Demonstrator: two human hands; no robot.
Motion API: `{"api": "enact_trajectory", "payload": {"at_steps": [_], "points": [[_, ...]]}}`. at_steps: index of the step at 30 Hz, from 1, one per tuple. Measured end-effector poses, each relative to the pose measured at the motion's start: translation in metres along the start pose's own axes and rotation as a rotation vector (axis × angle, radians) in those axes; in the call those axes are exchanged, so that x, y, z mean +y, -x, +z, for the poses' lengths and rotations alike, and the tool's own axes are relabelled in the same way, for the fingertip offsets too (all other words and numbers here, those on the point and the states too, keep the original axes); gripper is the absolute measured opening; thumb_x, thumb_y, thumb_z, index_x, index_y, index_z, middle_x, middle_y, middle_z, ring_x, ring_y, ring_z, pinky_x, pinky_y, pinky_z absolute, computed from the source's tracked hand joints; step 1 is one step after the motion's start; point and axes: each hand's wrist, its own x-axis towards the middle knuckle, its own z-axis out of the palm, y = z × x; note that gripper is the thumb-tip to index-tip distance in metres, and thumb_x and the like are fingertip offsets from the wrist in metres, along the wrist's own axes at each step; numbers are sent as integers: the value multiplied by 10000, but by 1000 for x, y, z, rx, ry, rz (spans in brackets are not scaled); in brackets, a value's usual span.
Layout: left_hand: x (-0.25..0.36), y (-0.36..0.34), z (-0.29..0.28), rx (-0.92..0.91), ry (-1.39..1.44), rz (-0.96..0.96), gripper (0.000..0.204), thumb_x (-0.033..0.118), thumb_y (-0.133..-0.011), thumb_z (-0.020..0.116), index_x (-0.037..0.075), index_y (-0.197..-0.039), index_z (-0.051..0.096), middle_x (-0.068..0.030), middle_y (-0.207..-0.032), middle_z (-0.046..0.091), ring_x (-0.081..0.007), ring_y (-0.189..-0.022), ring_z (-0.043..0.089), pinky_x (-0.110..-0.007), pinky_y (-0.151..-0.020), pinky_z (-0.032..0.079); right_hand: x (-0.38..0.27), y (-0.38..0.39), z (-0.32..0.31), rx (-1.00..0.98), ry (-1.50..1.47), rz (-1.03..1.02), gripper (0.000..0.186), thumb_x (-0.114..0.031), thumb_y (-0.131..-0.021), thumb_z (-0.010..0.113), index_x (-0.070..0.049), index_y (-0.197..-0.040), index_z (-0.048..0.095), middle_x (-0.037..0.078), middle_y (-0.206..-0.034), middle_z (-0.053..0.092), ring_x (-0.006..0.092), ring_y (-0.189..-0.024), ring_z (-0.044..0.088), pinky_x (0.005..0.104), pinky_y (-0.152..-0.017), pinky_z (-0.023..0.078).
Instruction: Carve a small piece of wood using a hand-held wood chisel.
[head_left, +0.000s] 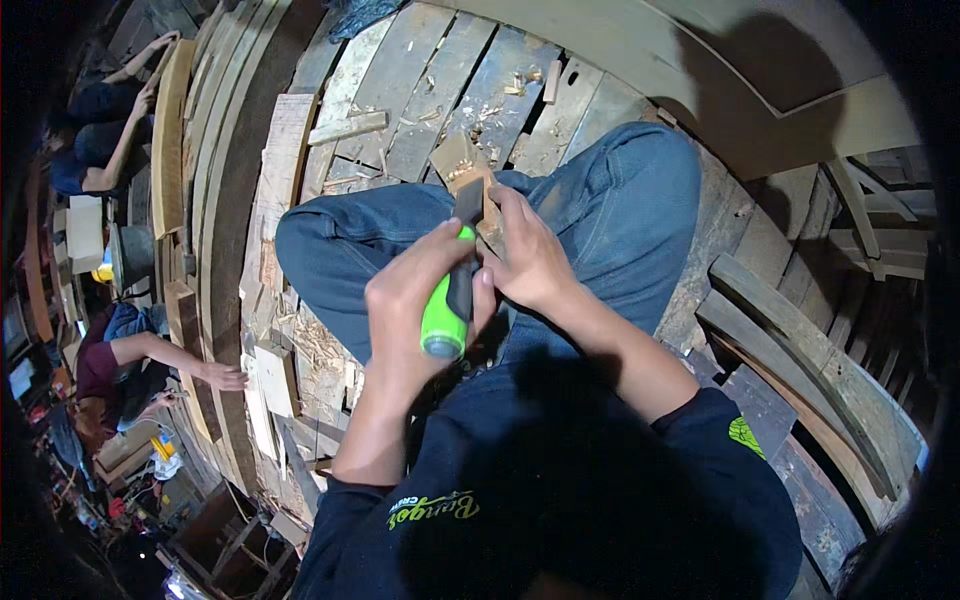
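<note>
My left hand (398, 295) is wrapped round the bright green and black handle of a chisel (441, 318). The chisel's dark flat blade points away from me and lies against a small wooden block (454, 156). My right hand (530, 252) grips that block from its right side, with the fingers near the blade. Pale curled shavings sit on top of the block. Both hands are above my crossed legs in blue jeans (625, 215). The blade's cutting edge is too small to make out, and the block's lower part is partly covered by my fingers.
Wooden planks (415, 75) with scattered shavings form the floor ahead. Loose boards (285, 150) and long beams (235, 200) lie at the left. Beyond them two people work, one reaching a hand (222, 377) toward a beam. Curved wooden pieces (800, 360) lie at the right.
</note>
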Motion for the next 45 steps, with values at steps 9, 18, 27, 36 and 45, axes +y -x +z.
{"api": "enact_trajectory", "payload": {"at_steps": [9,18,27,36,45], "points": [[-17,-6,17,16,-90,42,238,64,-767,774,-9,-982,704,-247,-1065,722,-359,-971,736,-389,-863,583,2,-1,0,-10,-42,-57,632,-81,-792,683,-14,-1352,398,279,-1283,547,490,-1179,550,501,-975,483],[-43,-4,36,42,-98,-27,265,96,-813,754,-10,-1049,695,-250,-1107,711,-377,-1005,720,-384,-876,569,-3,-2,5,55,27,-124,703,-11,-760,648,51,-1409,385,299,-1337,512,488,-1231,520,495,-1018,475],[9,8,1,18,-21,4,253,52,-794,756,-24,-1030,705,-257,-1076,719,-340,-974,741,-367,-869,574,-1,0,1,-2,-8,-122,759,-84,-765,731,27,-1432,388,284,-1388,477,477,-1262,502,480,-1051,455],[18,7,-14,36,-43,37,233,54,-731,771,-22,-938,694,-228,-957,729,-355,-932,744,-407,-806,599,-3,0,0,-39,34,-62,725,-118,-783,704,10,-1432,408,267,-1411,496,444,-1290,508,451,-1082,449],[17,24,-13,31,-53,79,271,79,-734,783,-34,-963,693,-255,-1022,714,-381,-950,732,-419,-837,600,-2,4,3,1,36,-38,667,-96,-786,686,7,-1400,449,270,-1358,555,448,-1259,539,468,-1064,466]]}}
